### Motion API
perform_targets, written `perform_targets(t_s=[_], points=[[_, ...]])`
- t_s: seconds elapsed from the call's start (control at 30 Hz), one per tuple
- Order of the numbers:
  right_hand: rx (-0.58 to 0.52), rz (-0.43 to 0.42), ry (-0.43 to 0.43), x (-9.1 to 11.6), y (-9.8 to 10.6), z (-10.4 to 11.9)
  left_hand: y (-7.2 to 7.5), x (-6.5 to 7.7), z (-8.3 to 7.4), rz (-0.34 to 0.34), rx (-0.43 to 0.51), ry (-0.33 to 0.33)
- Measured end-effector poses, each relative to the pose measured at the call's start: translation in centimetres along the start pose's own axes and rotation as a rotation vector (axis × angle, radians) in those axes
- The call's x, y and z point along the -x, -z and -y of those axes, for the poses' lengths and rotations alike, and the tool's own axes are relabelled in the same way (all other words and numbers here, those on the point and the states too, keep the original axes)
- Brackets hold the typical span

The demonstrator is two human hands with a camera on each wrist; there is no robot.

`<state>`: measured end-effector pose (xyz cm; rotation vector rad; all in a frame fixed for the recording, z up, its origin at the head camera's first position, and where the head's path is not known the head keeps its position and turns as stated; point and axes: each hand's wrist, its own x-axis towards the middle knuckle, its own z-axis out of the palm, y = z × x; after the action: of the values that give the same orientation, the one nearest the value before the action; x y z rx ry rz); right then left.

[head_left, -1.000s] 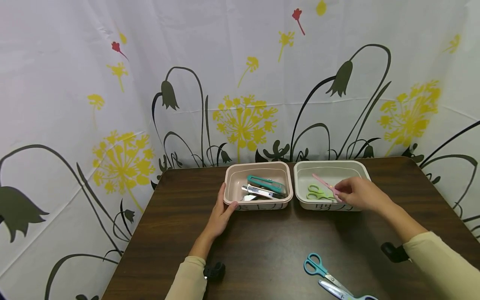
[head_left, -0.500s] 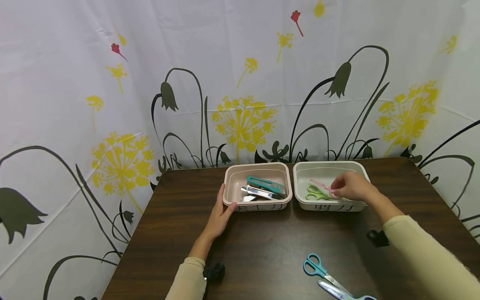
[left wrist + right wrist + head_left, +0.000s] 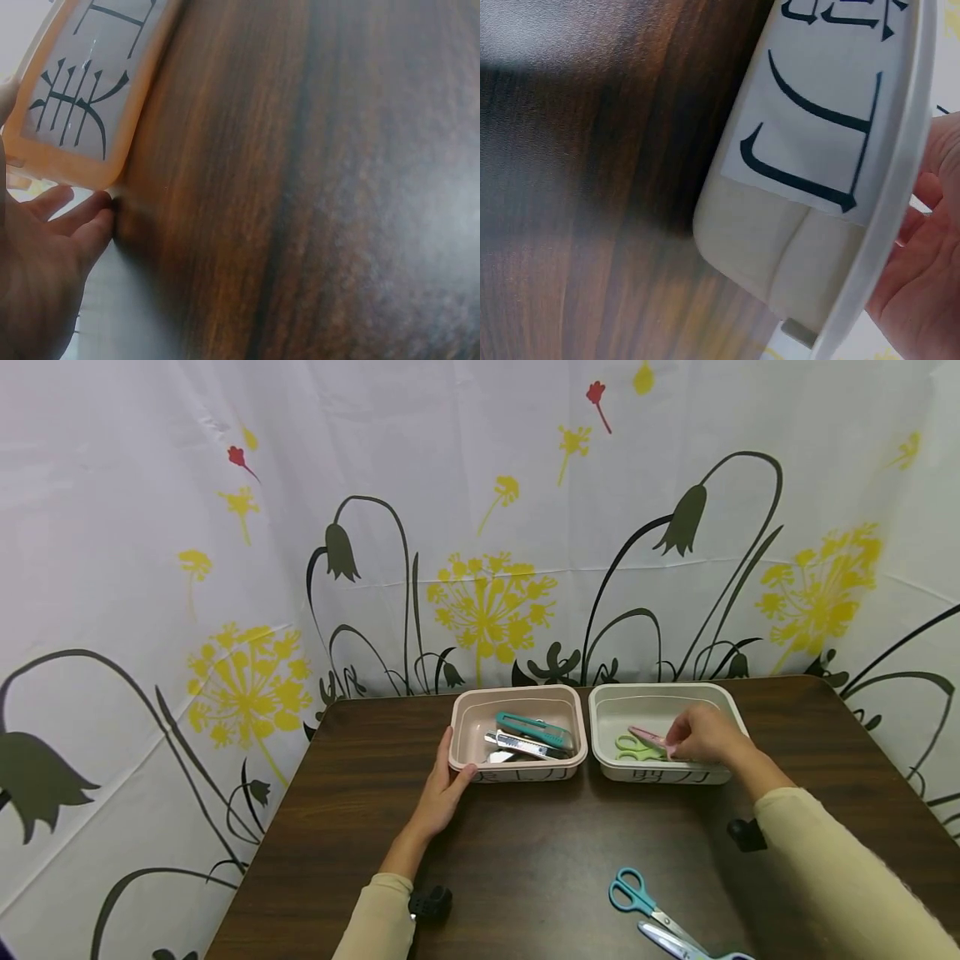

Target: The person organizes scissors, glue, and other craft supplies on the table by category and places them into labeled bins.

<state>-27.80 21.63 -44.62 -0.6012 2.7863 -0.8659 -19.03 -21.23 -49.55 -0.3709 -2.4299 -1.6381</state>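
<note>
In the head view my right hand (image 3: 707, 735) reaches into the white bin (image 3: 660, 692) and pinches pink scissors (image 3: 648, 737). Their handle end is hidden by the fingers. Light green scissors (image 3: 633, 750) lie in the same bin, beside and under the pink ones. My left hand (image 3: 438, 789) rests at the left front corner of the pale pink bin (image 3: 517, 695), fingers fairly straight along its side and thumb at the front rim. That bin holds a teal box cutter (image 3: 534, 728), a silver-and-white cutter (image 3: 527, 745) and others partly hidden.
Near the front edge of the view, blue-handled scissors (image 3: 632, 893) and another pair, light blue (image 3: 671, 941), lie on the dark wooden table (image 3: 525, 852). Both bins carry printed front labels, such as the right bin's label (image 3: 810, 112). A flowered curtain (image 3: 480, 510) hangs behind the table.
My right hand has moved slightly left and down into the white bin, lowering the pink scissors beside the green ones. The left hand stays at the pink bin.
</note>
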Motion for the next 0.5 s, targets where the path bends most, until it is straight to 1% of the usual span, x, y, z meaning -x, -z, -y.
perform_targets(t_s=[0.13,0.3,0.5], points=[[-0.011,0.011,-0.017,-0.11,-0.38,-0.06,-0.04,-0.04,0.03,0.0,-0.001,0.002],[0.024,0.012,-0.025,-0.16,-0.7,-0.28,-0.04,-0.02,0.06,0.001,-0.003,-0.002],[0.035,0.027,-0.034,-0.14,-0.87,-0.47,-0.02,0.0,0.16,0.004,-0.001,-0.003]])
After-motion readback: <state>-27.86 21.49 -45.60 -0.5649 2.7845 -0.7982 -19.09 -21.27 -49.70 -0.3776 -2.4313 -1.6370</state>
